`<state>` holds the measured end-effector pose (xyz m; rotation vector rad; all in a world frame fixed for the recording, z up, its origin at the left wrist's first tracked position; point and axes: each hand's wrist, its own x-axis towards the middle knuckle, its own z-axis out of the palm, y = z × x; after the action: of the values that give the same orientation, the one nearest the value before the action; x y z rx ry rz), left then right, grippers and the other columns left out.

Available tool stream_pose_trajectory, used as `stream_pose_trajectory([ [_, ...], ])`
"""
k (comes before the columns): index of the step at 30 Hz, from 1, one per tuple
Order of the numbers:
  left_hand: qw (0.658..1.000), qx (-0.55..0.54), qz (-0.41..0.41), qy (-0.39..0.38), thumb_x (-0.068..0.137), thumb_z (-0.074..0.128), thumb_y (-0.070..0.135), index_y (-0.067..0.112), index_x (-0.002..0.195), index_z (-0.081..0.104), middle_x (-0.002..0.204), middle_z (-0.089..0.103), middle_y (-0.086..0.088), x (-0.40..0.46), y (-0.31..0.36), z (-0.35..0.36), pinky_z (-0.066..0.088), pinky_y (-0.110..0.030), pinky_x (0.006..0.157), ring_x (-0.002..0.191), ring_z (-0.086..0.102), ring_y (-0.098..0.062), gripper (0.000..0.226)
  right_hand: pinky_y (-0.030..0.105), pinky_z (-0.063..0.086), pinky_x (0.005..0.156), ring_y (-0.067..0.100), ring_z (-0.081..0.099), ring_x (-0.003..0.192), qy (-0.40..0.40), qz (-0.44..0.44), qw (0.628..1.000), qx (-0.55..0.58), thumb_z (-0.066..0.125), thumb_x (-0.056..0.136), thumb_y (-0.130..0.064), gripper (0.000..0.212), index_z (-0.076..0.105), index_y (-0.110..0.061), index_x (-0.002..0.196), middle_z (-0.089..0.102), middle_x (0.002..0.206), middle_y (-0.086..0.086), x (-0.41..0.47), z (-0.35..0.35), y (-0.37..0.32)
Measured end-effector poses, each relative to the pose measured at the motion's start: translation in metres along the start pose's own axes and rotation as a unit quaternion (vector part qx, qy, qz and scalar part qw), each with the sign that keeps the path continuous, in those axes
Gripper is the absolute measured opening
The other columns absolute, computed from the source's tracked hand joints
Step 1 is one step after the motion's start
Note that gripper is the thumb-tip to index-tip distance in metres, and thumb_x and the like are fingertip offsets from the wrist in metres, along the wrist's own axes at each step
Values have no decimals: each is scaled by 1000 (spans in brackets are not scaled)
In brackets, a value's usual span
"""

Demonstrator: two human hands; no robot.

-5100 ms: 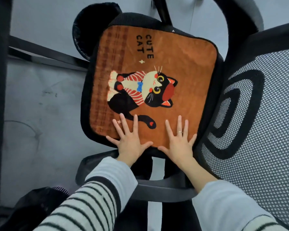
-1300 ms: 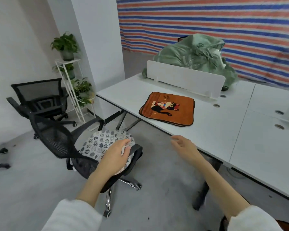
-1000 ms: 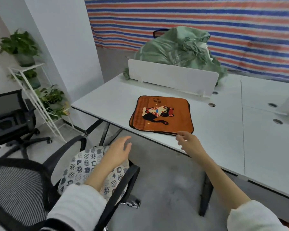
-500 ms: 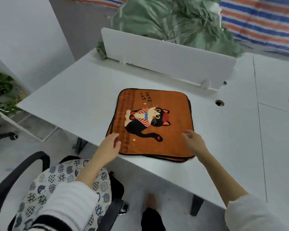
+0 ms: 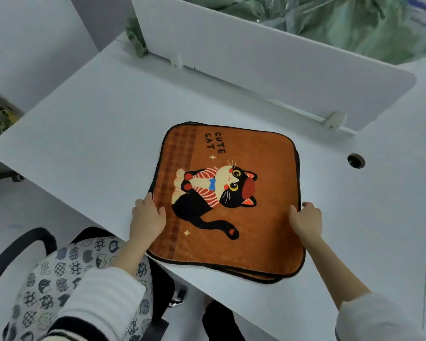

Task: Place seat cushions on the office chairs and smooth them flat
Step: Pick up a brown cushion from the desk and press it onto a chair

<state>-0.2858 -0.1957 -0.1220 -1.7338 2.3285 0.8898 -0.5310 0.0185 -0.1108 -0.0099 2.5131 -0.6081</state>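
Orange cat cushion, printed "CUTE CAT", lies flat on top of a small stack of similar cushions on the white tabletop, near the front edge, roughly centre of view. Edges of the lower cushions show at the stack's 3 and 5 o'clock sides.

Left hand at the cushion's 9 o'clock edge: fingers curled around the edge, thumb on the top face, grasping it. Right hand at the 3 o'clock edge: thumb on top, fingers wrapped over the rim, likewise grasping. Whether each hand takes only the top cushion or more of the stack, cannot tell.

At 7 o'clock of the stack, below tabletop level: office chair with black armrest, carrying a grey cat-pattern cushion, partly covered by the left sleeve.

At 12 o'clock: white divider panel upright on the tabletop, green sacking behind it. Cable hole at 2 o'clock of the stack.
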Motion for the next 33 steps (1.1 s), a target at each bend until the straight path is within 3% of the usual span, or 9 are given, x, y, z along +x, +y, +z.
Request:
stream_pose_trajectory([
  [3,997,-70,37,20,95,42,17,10,126,48,116,55,-17,2,11,-9,44,-35,83,103,56,-31,32,31,45,73,28,59,91,8,-21,999,41,42,96,-22,41,47,-4,132,60,121,17,2,-4,-7],
  [6,992,-103,62,34,97,38,10,11,136,40,121,50,-17,-11,25,-19,40,-34,92,109,52,-31,40,26,41,63,23,55,79,26,-50,995,86,41,97,-18,37,51,-4,129,63,115,16,-11,-12,-12],
  [12,974,-209,87,24,93,35,2,12,131,39,124,54,-15,-50,39,-41,46,-34,81,95,55,-24,39,36,51,79,26,59,91,-13,-73,978,196,42,96,-14,26,51,-11,120,58,116,11,-71,-36,-17],
  [15,963,-249,94,37,91,36,4,12,130,41,128,52,-14,-83,44,-51,48,-44,93,108,55,-30,40,29,51,67,23,61,83,10,-95,961,259,43,95,-15,15,54,-16,106,62,109,10,-117,-55,-2],
  [17,953,-275,124,39,91,40,10,14,129,42,126,53,-12,-111,45,-56,47,-45,94,108,54,-29,38,29,52,64,24,62,80,59,-113,946,297,43,95,-12,15,54,-18,102,63,103,10,-159,-74,21],
  [22,935,-286,209,-8,93,45,27,16,129,47,120,58,-6,-192,51,-53,48,-39,90,103,56,-24,38,40,55,80,25,64,87,186,-143,919,318,41,91,-5,21,56,-16,101,64,102,6,-260,-108,96],
  [27,917,-267,273,-115,96,39,18,17,106,52,74,56,1,-304,66,-31,40,-29,60,65,51,-18,17,25,38,83,12,53,98,317,-136,898,274,40,92,-4,26,56,-10,112,57,103,-4,-360,-151,193],
  [30,899,-254,319,-158,97,38,14,24,108,49,89,58,0,-363,76,-14,44,-30,67,78,55,-18,19,24,37,84,12,52,100,379,-110,880,265,39,93,-5,28,55,-10,116,55,105,-5,-410,-178,247],
  [33,888,-219,352,-198,92,38,12,12,113,56,105,62,-8,-429,86,15,52,-41,82,91,60,-26,27,24,40,78,13,54,93,426,-95,859,267,38,93,-4,23,54,-12,107,58,99,-5,-467,-202,317],
])
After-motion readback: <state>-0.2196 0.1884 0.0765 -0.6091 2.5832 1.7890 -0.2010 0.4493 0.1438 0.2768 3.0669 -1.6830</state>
